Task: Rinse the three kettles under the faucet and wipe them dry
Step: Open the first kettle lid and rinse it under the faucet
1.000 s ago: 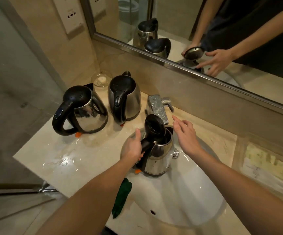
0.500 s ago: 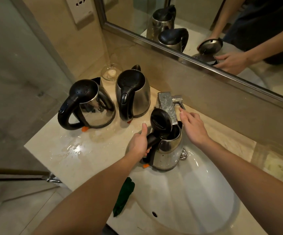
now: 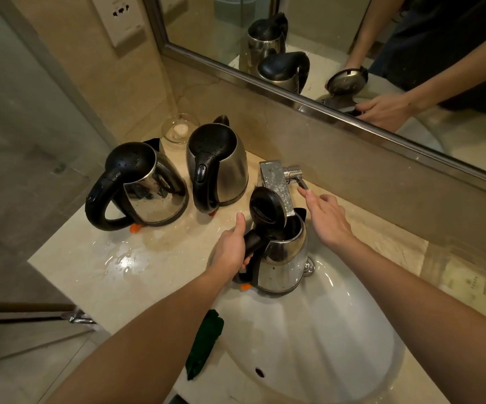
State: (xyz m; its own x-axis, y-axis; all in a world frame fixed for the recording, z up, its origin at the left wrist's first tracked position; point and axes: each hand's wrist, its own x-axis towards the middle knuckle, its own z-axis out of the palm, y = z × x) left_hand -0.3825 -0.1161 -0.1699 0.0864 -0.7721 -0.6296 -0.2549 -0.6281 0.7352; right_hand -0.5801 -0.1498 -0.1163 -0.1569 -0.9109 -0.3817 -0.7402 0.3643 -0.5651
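Three steel kettles with black handles and lids are in view. My left hand grips the black handle of the open kettle, held upright over the white sink with its lid raised beneath the faucet spout. My right hand reaches with straight fingers and touches the faucet lever. No water stream is visible. Two wet kettles with lids down stand on the counter: one at the left, one behind it near the faucet.
A dark green cloth hangs over the counter's front edge left of the sink. A glass dish sits in the back corner. Water pools on the marble counter. A mirror runs along the back wall.
My right hand has moved from above the kettle up to the faucet lever. The kettle stays under the spout in my left hand. The camera has shifted closer.
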